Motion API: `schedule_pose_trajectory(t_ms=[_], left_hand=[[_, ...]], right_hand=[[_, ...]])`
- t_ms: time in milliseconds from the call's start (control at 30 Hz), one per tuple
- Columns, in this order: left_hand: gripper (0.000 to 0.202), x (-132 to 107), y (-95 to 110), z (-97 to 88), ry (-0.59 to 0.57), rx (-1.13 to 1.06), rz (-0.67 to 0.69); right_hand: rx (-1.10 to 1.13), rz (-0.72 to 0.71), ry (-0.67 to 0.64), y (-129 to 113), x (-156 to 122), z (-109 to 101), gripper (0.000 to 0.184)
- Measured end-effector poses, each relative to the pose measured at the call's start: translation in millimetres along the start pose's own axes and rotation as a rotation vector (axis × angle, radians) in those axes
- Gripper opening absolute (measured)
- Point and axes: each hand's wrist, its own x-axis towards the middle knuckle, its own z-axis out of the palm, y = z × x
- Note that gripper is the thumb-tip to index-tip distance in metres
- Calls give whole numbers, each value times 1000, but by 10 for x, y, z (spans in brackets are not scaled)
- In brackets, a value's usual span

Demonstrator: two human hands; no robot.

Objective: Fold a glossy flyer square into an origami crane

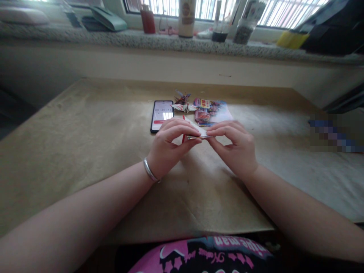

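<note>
A small folded piece of paper (196,131), white with a red edge, is pinched between both my hands just above the brown paper-covered table (85,144). My left hand (167,146), with a silver bracelet on its wrist, grips the paper's left end with curled fingers. My right hand (234,146) pinches the right end between thumb and fingertips. Behind the hands lie a finished paper crane (183,103) and a stack of colourful printed sheets (212,112).
A phone (162,115) with a lit screen lies face up left of the crane. Along the stone windowsill (170,41) at the back stand bottles, a red cup (148,21) and a teal case (109,19). A blurred dark object (335,132) lies at the right.
</note>
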Motion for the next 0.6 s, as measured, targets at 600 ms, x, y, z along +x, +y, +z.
schedule_pose_trajectory(t_ms=[600], left_hand=[[2,8,-56,-28,25,-102,-53]], right_hand=[[218,58,-20,41,-17,-3,15]])
